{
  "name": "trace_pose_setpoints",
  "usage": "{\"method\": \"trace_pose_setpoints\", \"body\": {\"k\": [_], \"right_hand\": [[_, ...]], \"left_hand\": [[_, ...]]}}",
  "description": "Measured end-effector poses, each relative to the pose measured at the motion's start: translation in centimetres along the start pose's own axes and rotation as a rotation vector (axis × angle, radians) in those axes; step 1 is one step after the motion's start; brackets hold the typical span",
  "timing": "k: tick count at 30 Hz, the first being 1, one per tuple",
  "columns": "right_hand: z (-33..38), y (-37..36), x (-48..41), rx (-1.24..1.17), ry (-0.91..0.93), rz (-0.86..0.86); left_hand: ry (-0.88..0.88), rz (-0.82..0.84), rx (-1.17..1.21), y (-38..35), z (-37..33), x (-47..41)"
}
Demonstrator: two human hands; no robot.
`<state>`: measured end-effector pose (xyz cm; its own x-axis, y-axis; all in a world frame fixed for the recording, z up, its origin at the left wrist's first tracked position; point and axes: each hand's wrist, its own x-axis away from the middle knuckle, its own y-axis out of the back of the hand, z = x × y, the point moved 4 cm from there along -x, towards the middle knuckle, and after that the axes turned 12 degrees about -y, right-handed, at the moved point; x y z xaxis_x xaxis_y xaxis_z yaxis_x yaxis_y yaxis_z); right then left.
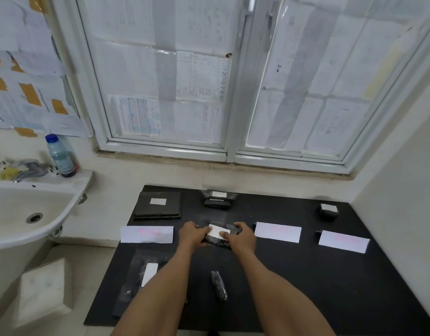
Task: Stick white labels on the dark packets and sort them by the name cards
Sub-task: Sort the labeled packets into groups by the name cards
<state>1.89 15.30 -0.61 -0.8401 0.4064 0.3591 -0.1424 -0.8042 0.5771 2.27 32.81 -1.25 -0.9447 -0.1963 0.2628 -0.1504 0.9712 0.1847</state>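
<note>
Window [233, 81]: a white-framed double window fills the back wall, its panes covered with taped-up printed sheets.
Left wall [22, 69]: more paper sheets, fixed with brown tape.
Bench [294, 275]: a flat, matt black top set into the corner under the window, with a pale wall on its right.
Sink [15, 209]: a white basin to the left of the bench, with a metal tap [27, 169] and a blue-capped bottle [61, 156] on its ledge.
White block [43, 289]: stands on the floor below the sink.
Name cards: a left card [147, 234], a middle card [277, 232] and a right card [343, 241] stand in a row across the bench; their pink writing is too faint to read.
Sorted packets: a flat packet [158, 206] lies behind the left card, a bundled packet [217, 199] lies at back centre, and a small packet [328, 210] lies behind the right card; each bears a white label.
Near packets: a bagged packet [143, 277] with a white strip lies front left; a slim packet [218, 284] lies bare at front centre.
Held packet [217, 243]: dark, in shiny clear wrap, held between the left and middle cards.
Left hand [192, 235]: grips its left end.
Right hand [243, 237]: grips its right end.
White label [217, 232]: on its top face, both thumbs at its edges.
</note>
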Motion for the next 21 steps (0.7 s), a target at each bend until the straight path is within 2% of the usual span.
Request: {"method": "trace_pose_setpoints", "body": {"k": [4,8,16,21], "right_hand": [[1.5,0.3,-2.9,0.028,0.113,0.02],[2.9,-0.2,-6.3,0.088,0.223,0.115],[4.8,-1.9,-14.4,0.153,0.198,0.193],[4.8,-3.9,-19.6,0.224,0.132,0.268]], "left_hand": [[0.025,0.016,0.001,-1.3,-0.8,-3.0],[0.046,-0.013,-0.035,-2.3,-1.4,-6.4],[0.034,0.003,-0.227,-4.8,-1.9,-14.5],[0.137,-0.006,-0.299,-6.2,-0.5,-19.2]]}}
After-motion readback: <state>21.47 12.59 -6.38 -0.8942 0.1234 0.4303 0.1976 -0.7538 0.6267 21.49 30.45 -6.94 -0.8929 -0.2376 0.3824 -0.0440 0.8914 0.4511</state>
